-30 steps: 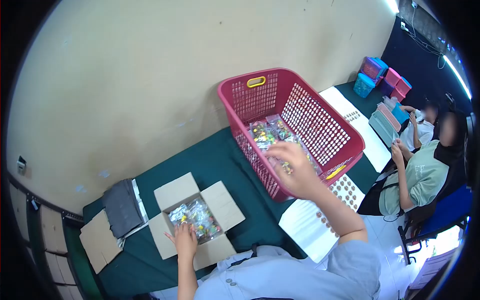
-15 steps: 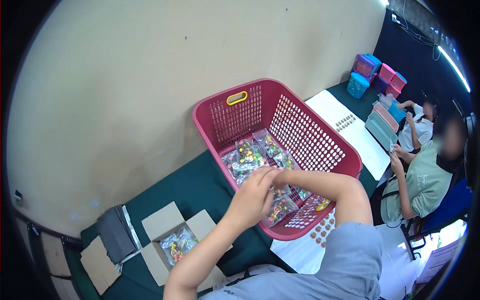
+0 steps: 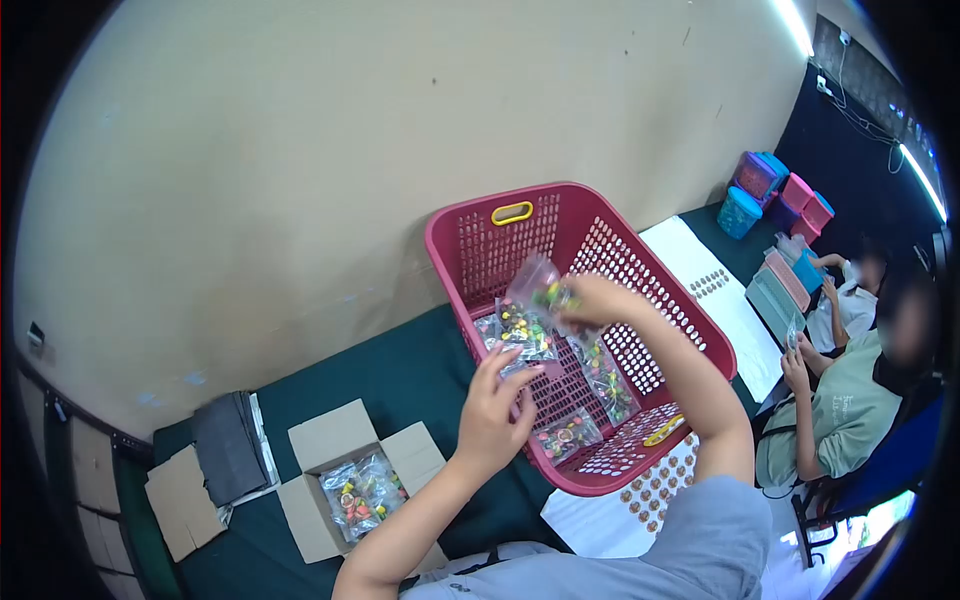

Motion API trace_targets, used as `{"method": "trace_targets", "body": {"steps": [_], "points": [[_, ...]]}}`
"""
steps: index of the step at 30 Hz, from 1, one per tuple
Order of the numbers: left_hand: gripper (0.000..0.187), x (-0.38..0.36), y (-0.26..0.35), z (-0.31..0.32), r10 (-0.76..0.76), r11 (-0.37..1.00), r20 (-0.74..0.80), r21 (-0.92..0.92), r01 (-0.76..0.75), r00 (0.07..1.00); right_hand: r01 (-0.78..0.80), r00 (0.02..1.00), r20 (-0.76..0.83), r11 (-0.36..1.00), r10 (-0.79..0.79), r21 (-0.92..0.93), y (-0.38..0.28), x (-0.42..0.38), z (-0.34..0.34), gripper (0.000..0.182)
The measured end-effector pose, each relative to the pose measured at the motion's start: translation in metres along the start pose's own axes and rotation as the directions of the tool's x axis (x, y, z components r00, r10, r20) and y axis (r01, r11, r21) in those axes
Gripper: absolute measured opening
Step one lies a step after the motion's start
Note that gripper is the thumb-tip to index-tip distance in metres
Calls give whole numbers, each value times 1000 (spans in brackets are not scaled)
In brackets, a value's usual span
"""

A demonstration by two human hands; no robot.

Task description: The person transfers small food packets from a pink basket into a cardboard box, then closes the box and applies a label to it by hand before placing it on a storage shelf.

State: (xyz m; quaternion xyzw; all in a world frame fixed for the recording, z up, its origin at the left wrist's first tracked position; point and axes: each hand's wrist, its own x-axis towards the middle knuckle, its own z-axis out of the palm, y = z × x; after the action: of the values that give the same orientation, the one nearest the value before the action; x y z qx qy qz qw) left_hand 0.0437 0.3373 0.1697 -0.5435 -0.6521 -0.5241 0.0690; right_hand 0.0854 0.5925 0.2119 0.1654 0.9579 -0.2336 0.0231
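My right hand (image 3: pixel 597 303) is closed on a clear plastic bag (image 3: pixel 535 283) of small colourful pieces, lifted above the basket's contents. Part of that bag is hidden by my fingers. Over the near left rim of the maroon laundry basket (image 3: pixel 455 285), my left hand (image 3: pixel 490 415) has its fingers apart, and I see nothing in it. Below the hands lie several similar filled bags (image 3: pixel 607 385) on the basket floor. An open cardboard box (image 3: pixel 330 428) at the lower left also holds such bags (image 3: pixel 355 492).
A dark folded cloth (image 3: pixel 228 447) lies left of the box on the green-covered table (image 3: pixel 395 365). White paper with rows of small round pieces (image 3: pixel 660 483) extends beneath the basket. At right sit two people (image 3: pixel 835 425) near pastel baskets (image 3: pixel 775 295) and stacked plastic tubs (image 3: pixel 740 212).
My hands have separated: the right rose toward the basket's back with a bag, and the left drew back to the near left rim. The bags in the basket are arranged differently. The view shifted slightly.
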Motion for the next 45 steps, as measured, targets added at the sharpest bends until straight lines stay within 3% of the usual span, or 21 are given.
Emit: {"method": "trace_targets", "body": {"steps": [1, 2, 5, 7, 9, 11, 14, 16, 19, 22, 24, 25, 27, 28, 31, 35, 37, 39, 41, 43, 45], "points": [[34, -5, 1, -10, -51, 998, -37, -31, 50, 998, -145, 989, 31, 949, 143, 278, -46, -28, -33, 40], [30, -8, 4, -20, -107, 992, -73, -76, 102, 992, 130, 980, -187, 921, -64, 368, -30, -27, -27, 41], [37, -18, 12, -50, -275, 921, -49, -301, 248, 960, 321, 944, -312, 517, -107, 793, -97, -83, -24, 43], [46, -30, 24, -66, -344, 858, -4, -408, 312, 939, 318, 941, -321, 617, -111, 720, -132, -130, -1, 49], [60, -42, 40, -82, -301, 545, 188, -771, 330, 935, 357, 932, -328, 528, -151, 770, -159, -164, 30, 54], [73, -58, 60, -96, -186, 476, 299, -806, 352, 936, 255, 967, -209, 496, -146, 830, -170, -184, 62, 58], [71, -94, 65, -106, -174, 512, 342, -770, 382, 923, 283, 958, -230, 471, -169, 835, -192, -187, 110, 54], [60, -117, 63, -112, -385, 445, 318, -758, 476, 867, 175, 984, -153, 370, -89, 912, -212, -186, 138, 50], [47, -146, 52, -122, -624, 417, 200, -733, 538, 756, 218, 976, -203, 261, -85, 941, -235, -179, 182, 44], [46, -180, 38, -138, -624, 418, 235, -705, 573, 745, 53, 994, -24, 282, -106, 958, -243, -179, 206, 47], [45, -195, 38, -147, -731, 349, 236, -677, 648, 640, 39, 996, -14, 267, -93, 963, -252, -177, 229, 43], [45, -201, 39, -148, -729, 355, 227, -680, 641, 645, 45, 995, -17, 272, -102, 961, -260, -178, 234, 43], [45, -210, 40, -149, -668, 556, 4, -661, 503, 744, -3, 1000, 3, 271, -1, 963, -274, -179, 244, 42], [46, -213, 38, -156, -606, 647, 15, -572, 504, 795, -22, 1000, 16, 250, 26, 968, -278, -179, 254, 42], [47, -229, 37, -178, -639, 568, 71, -629, 531, 766, 123, 992, -114, 226, -53, 966, -297, -178, 276, 42], [44, -252, 30, -197, -696, 561, -21, -639, 526, 718, -70, 995, 72, 38, -70, 997, -310, -169, 300, 43], [43, -259, 28, -205, -656, 665, -141, -572, 479, 742, -79, 988, 88, 81, -123, 994, -326, -167, 295, 42], [43, -268, 34, -219, -746, 593, -67, -519, 615, 663, 17, 988, 35, 335, -149, 942, -345, -169, 291, 42], [43, -273, 32, -228, -714, 647, -130, -497, 578, 688, 76, 973, -15, 260, -229, 963, -346, -161, 307, 40], [45, -275, 28, -238, -731, 608, -119, -562, 561, 672, -86, 978, 95, 52, -186, 995, -352, -153, 308, 39], [45, -275, 21, -243, -700, 618, -120, -596, 513, 704, -137, 969, 139, 24, -205, 990, -357, -150, 305, 40]]}}
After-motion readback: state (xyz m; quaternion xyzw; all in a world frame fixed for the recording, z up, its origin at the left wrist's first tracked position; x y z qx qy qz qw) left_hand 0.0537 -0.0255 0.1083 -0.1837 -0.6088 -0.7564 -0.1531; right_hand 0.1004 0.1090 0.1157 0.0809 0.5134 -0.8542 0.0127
